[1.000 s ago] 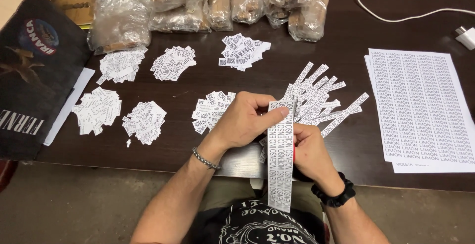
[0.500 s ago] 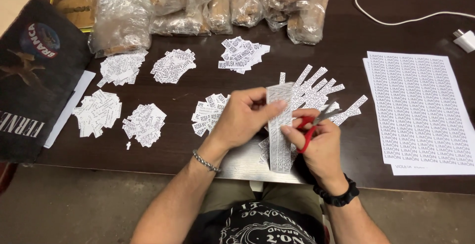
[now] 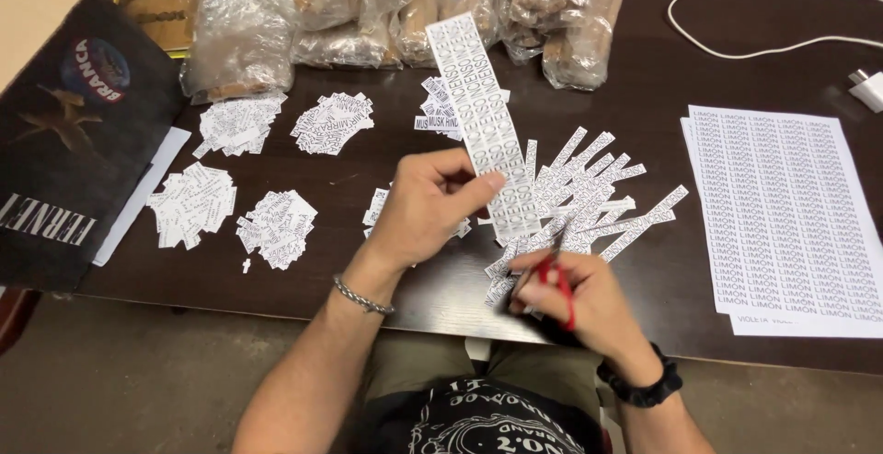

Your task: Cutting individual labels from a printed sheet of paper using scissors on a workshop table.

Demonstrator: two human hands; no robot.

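Since half a second ago the paper strip (image 3: 486, 132) has swung up from lying low over the fanned strips to standing tall and tilted up-left over the table, and the right hand has dropped back toward the table edge. Going left to right from my remote seat: at far left I see a dark printed bag (image 3: 64, 150) lying flat, with a white sheet poking out just beside it. Next come four small heaps of cut labels (image 3: 276, 224) spread on the dark table (image 3: 736, 68), and behind them a row of clear plastic bags (image 3: 248, 26) of brownish sticks along the far edge. At centre my left hand (image 3: 428, 206), a chain bracelet on its wrist, pinches the strip near its lower end between thumb and fingers; the strip is white with rows of black print, and its top reaches up in front of the plastic bags. Just right of it lies a fan of cut strips (image 3: 589, 192). Below that, my right hand (image 3: 589, 302) is closed around red-handled scissors (image 3: 550, 275), blades pointing up-left toward the strip's lower end; whether they touch it I cannot tell. Further right sits a stack of printed sheets (image 3: 791, 215), and a white cable (image 3: 782, 45) and plug lie beyond.
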